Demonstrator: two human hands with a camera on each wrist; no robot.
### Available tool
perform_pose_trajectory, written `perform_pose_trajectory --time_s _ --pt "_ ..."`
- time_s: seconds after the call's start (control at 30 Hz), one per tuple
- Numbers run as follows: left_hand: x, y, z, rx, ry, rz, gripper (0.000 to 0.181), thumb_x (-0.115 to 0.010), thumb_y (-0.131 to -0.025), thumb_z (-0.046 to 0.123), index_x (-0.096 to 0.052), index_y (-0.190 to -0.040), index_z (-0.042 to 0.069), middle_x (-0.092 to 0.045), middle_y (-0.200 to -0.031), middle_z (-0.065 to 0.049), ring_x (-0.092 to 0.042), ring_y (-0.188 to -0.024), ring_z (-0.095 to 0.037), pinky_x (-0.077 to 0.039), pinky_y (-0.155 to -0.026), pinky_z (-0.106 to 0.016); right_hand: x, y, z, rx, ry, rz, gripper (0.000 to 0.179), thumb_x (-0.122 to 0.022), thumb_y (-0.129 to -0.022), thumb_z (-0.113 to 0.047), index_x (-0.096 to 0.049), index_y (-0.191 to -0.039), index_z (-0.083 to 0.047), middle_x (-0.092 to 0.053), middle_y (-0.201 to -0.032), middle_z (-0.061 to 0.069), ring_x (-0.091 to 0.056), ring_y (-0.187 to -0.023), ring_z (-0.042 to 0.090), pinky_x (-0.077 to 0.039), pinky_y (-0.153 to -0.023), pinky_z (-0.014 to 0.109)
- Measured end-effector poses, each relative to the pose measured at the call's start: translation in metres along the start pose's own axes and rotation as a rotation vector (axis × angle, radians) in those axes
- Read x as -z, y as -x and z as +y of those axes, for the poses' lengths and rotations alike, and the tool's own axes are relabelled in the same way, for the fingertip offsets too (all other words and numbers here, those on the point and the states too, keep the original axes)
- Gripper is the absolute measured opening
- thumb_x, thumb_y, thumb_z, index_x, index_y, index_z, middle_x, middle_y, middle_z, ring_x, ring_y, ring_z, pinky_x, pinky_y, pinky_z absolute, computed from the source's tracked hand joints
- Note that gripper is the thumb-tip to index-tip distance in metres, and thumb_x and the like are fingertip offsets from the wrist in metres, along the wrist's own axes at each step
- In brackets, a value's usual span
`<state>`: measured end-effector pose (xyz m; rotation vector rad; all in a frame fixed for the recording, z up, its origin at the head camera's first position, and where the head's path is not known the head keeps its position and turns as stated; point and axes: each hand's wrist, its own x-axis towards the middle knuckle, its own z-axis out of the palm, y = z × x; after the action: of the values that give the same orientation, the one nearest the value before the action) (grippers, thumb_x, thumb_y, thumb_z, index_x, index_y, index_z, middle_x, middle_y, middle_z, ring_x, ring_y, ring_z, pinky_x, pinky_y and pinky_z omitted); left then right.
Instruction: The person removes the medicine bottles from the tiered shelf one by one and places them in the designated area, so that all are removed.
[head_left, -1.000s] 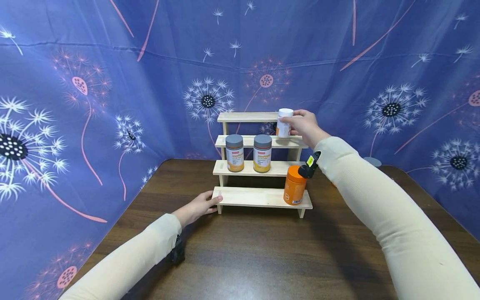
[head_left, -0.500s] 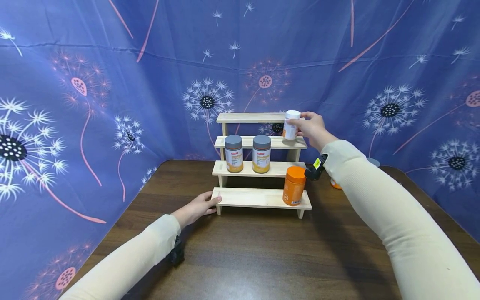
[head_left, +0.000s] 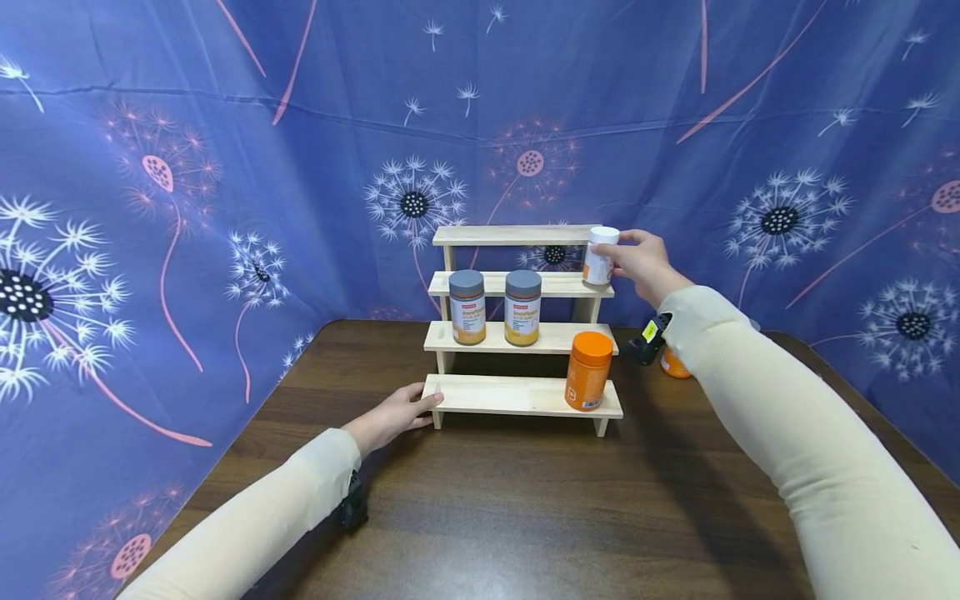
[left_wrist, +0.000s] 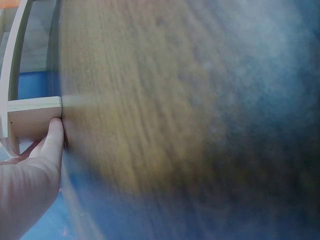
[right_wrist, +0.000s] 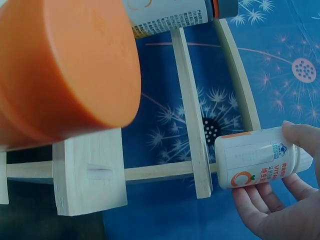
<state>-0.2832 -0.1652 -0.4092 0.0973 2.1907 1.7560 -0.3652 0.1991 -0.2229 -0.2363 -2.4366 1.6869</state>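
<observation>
My right hand (head_left: 648, 262) holds a white vitamin bottle (head_left: 597, 265) upright at the right end of the second-highest board of a stepped wooden shelf (head_left: 502, 396). In the right wrist view, thumb and fingers wrap the bottle (right_wrist: 255, 157) near its cap, and its base meets the board's edge; whether it bears on the board I cannot tell. My left hand (head_left: 393, 417) grips the left end of the lowest board, thumb on top. The left wrist view shows a finger of that hand (left_wrist: 35, 180) against the shelf's leg (left_wrist: 35, 120).
Two grey-lidded jars (head_left: 468, 312) stand on the board second from the bottom. An orange jar (head_left: 588, 379) sits at the lowest board's right end. Another orange container (head_left: 675, 364) is partly hidden behind the right forearm. A blue patterned cloth (head_left: 300, 167) hangs behind the brown table (head_left: 480, 517).
My right hand has moved right and slightly down with the vitamin bottle, to the board's right end. The left hand has stayed at the shelf. More of the orange container behind the forearm shows.
</observation>
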Motion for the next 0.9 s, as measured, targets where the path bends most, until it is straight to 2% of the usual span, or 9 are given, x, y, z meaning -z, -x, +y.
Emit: perform_pose_trajectory --time_s 0.4,0.9 --pt "0.0 0.001 0.001 0.001 -0.012 -0.01 0.059 -0.048 -0.103 0.021 -0.024 -0.147 -0.01 -0.038 -0.145 -0.029 -0.04 -0.136 -0.038 -0.043 -0.111 -0.047 0.011 -0.004 0.013 -0.007 0.006 0.043 0.071 -0.066 -0.091 -0.033 -0.034 -0.148 -0.005 -0.039 -0.149 0.019 -0.047 -0.129 0.032 -0.045 -0.111 0.04" --pt "0.001 0.0 0.001 -0.005 -0.017 -0.023 0.059 -0.048 -0.103 0.022 -0.024 -0.147 -0.009 -0.037 -0.146 -0.029 -0.04 -0.136 -0.039 -0.042 -0.111 -0.046 0.025 -0.005 0.024 -0.008 -0.025 0.059 0.074 -0.066 -0.092 -0.034 -0.03 -0.149 -0.004 -0.037 -0.15 0.02 -0.048 -0.127 0.031 -0.045 -0.111 0.039"
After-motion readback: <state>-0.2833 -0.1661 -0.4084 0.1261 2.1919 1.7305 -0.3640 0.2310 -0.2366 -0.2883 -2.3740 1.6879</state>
